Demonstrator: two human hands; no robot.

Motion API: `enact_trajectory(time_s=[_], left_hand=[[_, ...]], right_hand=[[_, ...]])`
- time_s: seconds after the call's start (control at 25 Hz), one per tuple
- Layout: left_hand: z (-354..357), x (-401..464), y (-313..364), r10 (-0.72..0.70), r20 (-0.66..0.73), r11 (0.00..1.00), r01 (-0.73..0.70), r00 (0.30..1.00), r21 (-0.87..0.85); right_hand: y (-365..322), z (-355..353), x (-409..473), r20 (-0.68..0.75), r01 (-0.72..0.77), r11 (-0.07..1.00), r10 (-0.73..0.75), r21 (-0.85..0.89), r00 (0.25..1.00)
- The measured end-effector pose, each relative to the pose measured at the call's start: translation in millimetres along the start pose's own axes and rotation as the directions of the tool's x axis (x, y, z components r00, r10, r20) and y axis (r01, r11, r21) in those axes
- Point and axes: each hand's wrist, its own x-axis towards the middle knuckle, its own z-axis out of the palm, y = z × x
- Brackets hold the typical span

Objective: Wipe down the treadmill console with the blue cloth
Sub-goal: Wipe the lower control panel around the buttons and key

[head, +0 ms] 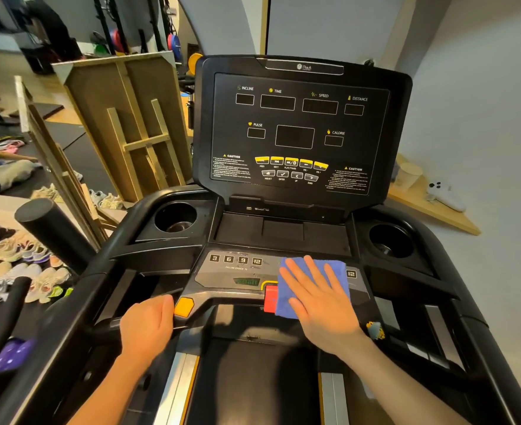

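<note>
On the treadmill console (296, 133), just below the dark display: pressing the blue cloth (311, 286) flat with the right hand (320, 299), fingers straight and spread, covering the right part of the lower button panel beside the red stop key (270, 299). Gripping the handlebar (148, 314) left of the panel, left hand (147, 326) curled round it.

1. The upright display panel (302, 130) carries window labels: INCLINE, TIME, SPEED, DISTANCE, PULSE, CALORIE.
2. Two yellow-triangle CAUTION headings sit at its lower left and lower right; the small print beneath is unreadable.
3. Its button rows (289, 168) read PREV, NEXT, PLAY/PAUSE, PRESET, ENTER, UP.
4. The lower control strip (237, 271) shows keys 3, 6, 9, 12 above "INCLINE CHOICE %".
5. Another key, 12 (350, 273), shows beside the blue cloth (283, 289).
</note>
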Motion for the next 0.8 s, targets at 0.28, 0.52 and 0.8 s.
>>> enact_trajectory(time_s=[0.28, 0.52, 0.8], left_hand=[[2, 0, -4, -0.003, 0.020, 0.998, 0.002, 1.000, 0.055], [1, 0, -5, 0.043, 0.034, 0.992, -0.046, 0.999, 0.113], [2, 1, -4, 0.040, 0.064, 0.990, -0.048, 0.997, 0.135]], right_hand=[[-7, -3, 20, 0.033, -0.213, 0.976, 0.212, 0.052, 0.977], [-31, -4, 62, 0.052, -0.269, 0.962, 0.267, 0.041, 0.962], [-85, -11, 95, 0.095, -0.071, 0.990, 0.060, 0.122, 0.994]])
